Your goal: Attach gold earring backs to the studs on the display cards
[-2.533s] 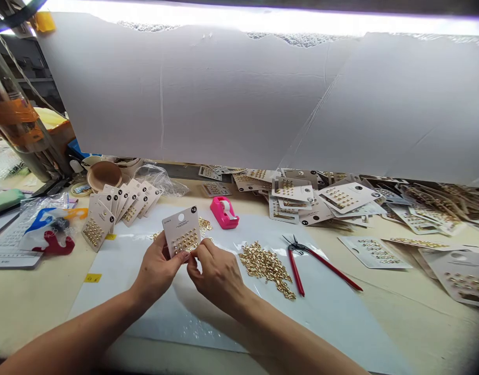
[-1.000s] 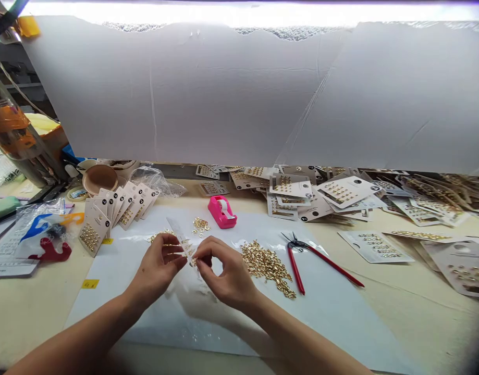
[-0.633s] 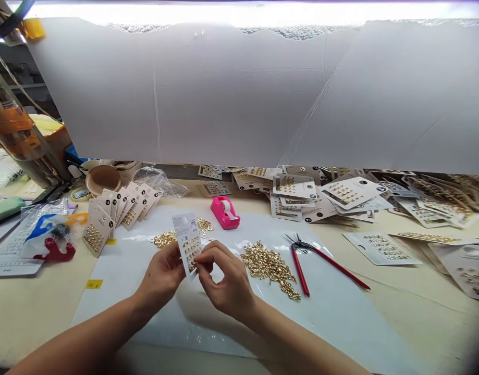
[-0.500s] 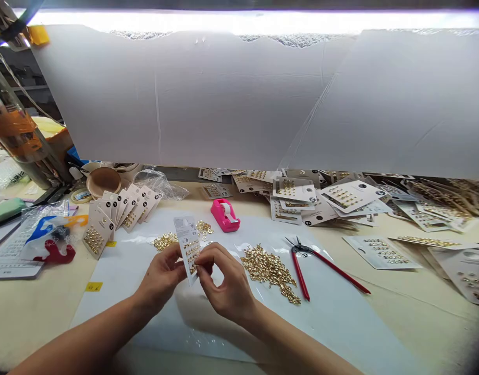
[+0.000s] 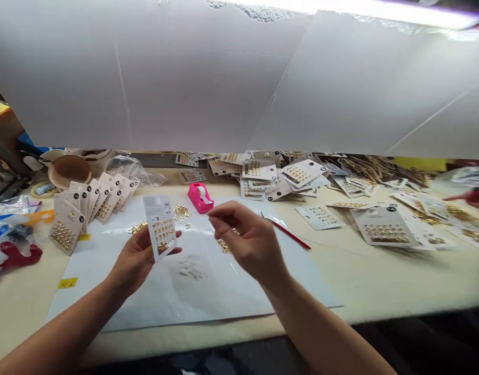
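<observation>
My left hand (image 5: 133, 260) grips a pale jewellery card (image 5: 160, 229) with rows of small gold pieces, held upright above the white sheet (image 5: 137, 307). Apart from the card, my right hand (image 5: 249, 242) is raised with thumb and forefinger pinched together; anything between the fingertips is too small to make out. Behind that hand lies a pile of small gold pieces (image 5: 223, 246), mostly covered by it. Small gold rings (image 5: 182, 211) are scattered beyond the card, close to a pink tape dispenser (image 5: 200, 198). Red-handled pliers (image 5: 290, 234) are partly hidden by my right hand.
Several filled cards (image 5: 69, 221) lean in a row at the left. More cards (image 5: 302, 174) are heaped along the back and right (image 5: 385, 226). Another person's hand (image 5: 474, 198) reaches in at the far right. A white board (image 5: 208, 78) hangs across the back.
My right hand has come off the card and moved up and right, still pinched. My left hand keeps the card. The view has turned right, bringing another person's hand into sight.
</observation>
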`<state>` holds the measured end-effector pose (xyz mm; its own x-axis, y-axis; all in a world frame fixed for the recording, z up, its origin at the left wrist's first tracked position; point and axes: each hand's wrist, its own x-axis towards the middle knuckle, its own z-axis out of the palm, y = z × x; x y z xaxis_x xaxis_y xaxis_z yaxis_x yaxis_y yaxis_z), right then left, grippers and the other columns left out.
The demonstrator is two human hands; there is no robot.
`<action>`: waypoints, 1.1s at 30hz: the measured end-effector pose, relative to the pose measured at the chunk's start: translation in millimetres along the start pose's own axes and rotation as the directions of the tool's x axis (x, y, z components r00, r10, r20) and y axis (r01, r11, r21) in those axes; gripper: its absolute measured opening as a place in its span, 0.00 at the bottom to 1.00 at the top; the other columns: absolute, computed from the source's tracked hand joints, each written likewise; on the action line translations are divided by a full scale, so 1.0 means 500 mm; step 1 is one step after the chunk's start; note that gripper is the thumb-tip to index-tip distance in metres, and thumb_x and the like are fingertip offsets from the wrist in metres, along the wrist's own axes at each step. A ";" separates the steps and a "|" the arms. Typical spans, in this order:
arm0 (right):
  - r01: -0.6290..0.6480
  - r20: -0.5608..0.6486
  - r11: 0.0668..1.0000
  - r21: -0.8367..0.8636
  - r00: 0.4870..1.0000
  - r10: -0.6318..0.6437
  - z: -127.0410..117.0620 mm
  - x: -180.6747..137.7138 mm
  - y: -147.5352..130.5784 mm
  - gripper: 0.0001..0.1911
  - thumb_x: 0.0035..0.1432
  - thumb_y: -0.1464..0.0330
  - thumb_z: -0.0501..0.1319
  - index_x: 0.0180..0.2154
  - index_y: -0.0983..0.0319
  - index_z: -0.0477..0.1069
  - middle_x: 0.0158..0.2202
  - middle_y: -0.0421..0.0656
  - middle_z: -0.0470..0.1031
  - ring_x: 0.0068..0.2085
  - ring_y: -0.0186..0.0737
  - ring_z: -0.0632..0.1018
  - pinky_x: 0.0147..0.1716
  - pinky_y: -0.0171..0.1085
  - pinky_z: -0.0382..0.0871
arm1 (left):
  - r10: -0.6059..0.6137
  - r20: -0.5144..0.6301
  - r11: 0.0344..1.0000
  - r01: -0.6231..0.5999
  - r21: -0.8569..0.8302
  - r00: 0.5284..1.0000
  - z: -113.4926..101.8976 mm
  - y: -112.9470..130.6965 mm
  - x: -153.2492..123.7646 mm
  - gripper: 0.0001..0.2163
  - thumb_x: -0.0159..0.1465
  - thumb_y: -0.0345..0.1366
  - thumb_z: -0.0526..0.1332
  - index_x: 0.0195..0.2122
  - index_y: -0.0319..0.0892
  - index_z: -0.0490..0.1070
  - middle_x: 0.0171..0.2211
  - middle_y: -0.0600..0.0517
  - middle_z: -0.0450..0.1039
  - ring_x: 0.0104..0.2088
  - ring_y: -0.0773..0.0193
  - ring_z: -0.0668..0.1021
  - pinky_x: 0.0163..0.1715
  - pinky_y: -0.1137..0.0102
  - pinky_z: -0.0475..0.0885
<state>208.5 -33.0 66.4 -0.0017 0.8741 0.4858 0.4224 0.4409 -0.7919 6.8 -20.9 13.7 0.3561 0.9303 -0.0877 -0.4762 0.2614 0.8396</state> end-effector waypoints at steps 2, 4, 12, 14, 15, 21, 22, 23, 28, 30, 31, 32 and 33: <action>-0.074 0.015 0.983 -0.166 0.997 0.077 -0.053 0.004 0.013 0.06 0.57 0.67 0.57 0.34 0.61 0.70 0.28 0.40 0.72 0.26 0.34 0.72 0.27 0.36 0.68 | 0.002 -0.003 1.000 -0.002 0.007 1.000 0.002 0.005 0.000 0.15 0.53 0.32 0.68 0.43 0.46 0.75 0.45 0.48 0.77 0.52 0.47 0.73 0.48 0.52 0.72; -0.116 0.049 0.877 -0.467 0.986 0.156 -0.101 0.000 0.054 0.08 0.57 0.65 0.56 0.36 0.62 0.71 0.31 0.43 0.74 0.30 0.39 0.74 0.32 0.40 0.69 | -0.001 -0.001 1.000 0.001 0.014 1.000 0.004 0.008 0.000 0.15 0.54 0.31 0.67 0.44 0.47 0.75 0.46 0.49 0.77 0.53 0.48 0.73 0.49 0.52 0.72; -0.279 -0.084 0.225 -0.933 0.781 0.619 -0.222 -0.059 0.274 0.29 0.57 0.52 0.51 0.49 0.70 0.64 0.50 0.61 0.68 0.52 0.59 0.69 0.46 0.51 0.63 | -0.030 -0.071 0.997 0.035 0.071 0.997 0.015 0.013 -0.006 0.17 0.52 0.34 0.69 0.44 0.48 0.75 0.46 0.48 0.77 0.51 0.49 0.75 0.48 0.56 0.74; -0.295 -0.085 0.226 -0.928 0.760 0.644 -0.238 -0.067 0.289 0.29 0.57 0.51 0.51 0.50 0.68 0.64 0.50 0.59 0.69 0.52 0.57 0.69 0.45 0.49 0.64 | -0.036 -0.093 0.995 0.044 0.092 0.995 0.018 0.014 -0.005 0.18 0.49 0.34 0.71 0.43 0.47 0.75 0.45 0.48 0.78 0.49 0.49 0.76 0.47 0.57 0.75; -0.299 -0.083 0.227 -0.927 0.754 0.652 -0.243 -0.068 0.291 0.29 0.57 0.51 0.50 0.50 0.68 0.63 0.50 0.58 0.69 0.52 0.56 0.69 0.46 0.49 0.64 | -0.031 -0.107 0.994 0.042 0.102 0.994 0.020 0.014 -0.004 0.18 0.49 0.34 0.71 0.43 0.47 0.76 0.45 0.48 0.78 0.49 0.48 0.76 0.47 0.57 0.75; -0.276 -0.046 0.259 -0.926 0.762 0.646 -0.230 -0.048 0.283 0.31 0.57 0.49 0.48 0.50 0.68 0.63 0.51 0.58 0.68 0.53 0.56 0.67 0.48 0.48 0.61 | -0.006 -0.153 0.988 0.030 0.154 0.988 0.019 0.007 0.003 0.17 0.49 0.34 0.70 0.42 0.48 0.76 0.44 0.49 0.79 0.48 0.49 0.77 0.45 0.61 0.77; -0.269 -0.035 0.265 -0.926 0.760 0.649 -0.226 -0.045 0.281 0.32 0.56 0.48 0.48 0.49 0.68 0.64 0.50 0.58 0.69 0.52 0.56 0.68 0.47 0.49 0.62 | -0.015 -0.150 0.986 0.039 0.160 0.989 0.017 0.006 0.005 0.17 0.49 0.34 0.70 0.42 0.48 0.76 0.44 0.49 0.79 0.47 0.50 0.77 0.45 0.62 0.77; -0.265 -0.028 0.267 -0.927 0.756 0.654 -0.223 -0.042 0.279 0.32 0.56 0.47 0.49 0.48 0.68 0.65 0.49 0.58 0.69 0.51 0.57 0.69 0.45 0.49 0.62 | -0.023 -0.144 0.985 0.047 0.164 0.989 0.014 0.005 0.006 0.18 0.49 0.34 0.70 0.42 0.48 0.76 0.43 0.49 0.79 0.47 0.50 0.78 0.45 0.63 0.77; -0.248 -0.011 0.260 -0.933 0.743 0.669 -0.226 -0.026 0.273 0.27 0.54 0.53 0.52 0.44 0.69 0.67 0.44 0.60 0.71 0.47 0.58 0.71 0.40 0.46 0.64 | -0.007 -0.110 0.986 0.025 0.168 0.994 0.006 0.006 0.008 0.17 0.50 0.34 0.70 0.42 0.47 0.76 0.43 0.48 0.79 0.49 0.47 0.76 0.43 0.59 0.77; -0.235 0.005 0.267 -0.935 0.741 0.671 -0.233 -0.020 0.272 0.21 0.53 0.59 0.55 0.43 0.69 0.67 0.41 0.58 0.72 0.44 0.56 0.72 0.38 0.44 0.64 | 0.002 -0.105 0.986 0.016 0.168 0.994 0.008 0.007 0.007 0.16 0.50 0.35 0.70 0.41 0.46 0.76 0.43 0.48 0.79 0.49 0.46 0.75 0.42 0.59 0.78; -0.230 0.011 0.271 -0.935 0.744 0.668 -0.237 -0.019 0.271 0.19 0.52 0.62 0.55 0.42 0.68 0.67 0.40 0.57 0.72 0.44 0.55 0.72 0.38 0.43 0.64 | 0.002 -0.102 0.986 0.015 0.168 0.995 0.009 0.008 0.006 0.16 0.49 0.35 0.70 0.41 0.46 0.77 0.43 0.47 0.79 0.49 0.46 0.76 0.42 0.59 0.78; -0.227 0.013 0.274 -0.935 0.749 0.662 -0.241 -0.020 0.270 0.18 0.52 0.64 0.56 0.42 0.68 0.67 0.40 0.57 0.72 0.44 0.54 0.72 0.38 0.43 0.64 | 0.001 -0.102 0.986 0.016 0.167 0.995 0.011 0.009 0.005 0.16 0.49 0.36 0.70 0.40 0.46 0.77 0.43 0.47 0.79 0.49 0.45 0.76 0.41 0.59 0.78; -0.227 0.010 0.277 -0.934 0.758 0.652 -0.245 -0.023 0.268 0.17 0.52 0.65 0.55 0.42 0.68 0.67 0.40 0.57 0.72 0.44 0.54 0.72 0.38 0.42 0.64 | 0.000 -0.106 0.986 0.017 0.165 0.994 0.013 0.009 0.004 0.16 0.49 0.36 0.70 0.40 0.46 0.77 0.43 0.47 0.79 0.49 0.45 0.76 0.42 0.59 0.78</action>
<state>376.0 -8.9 0.1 0.2655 0.9521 -0.1520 0.9638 -0.2663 0.0156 10.6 -19.5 20.7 0.2687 0.9524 -0.1438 -0.3312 0.2316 0.9147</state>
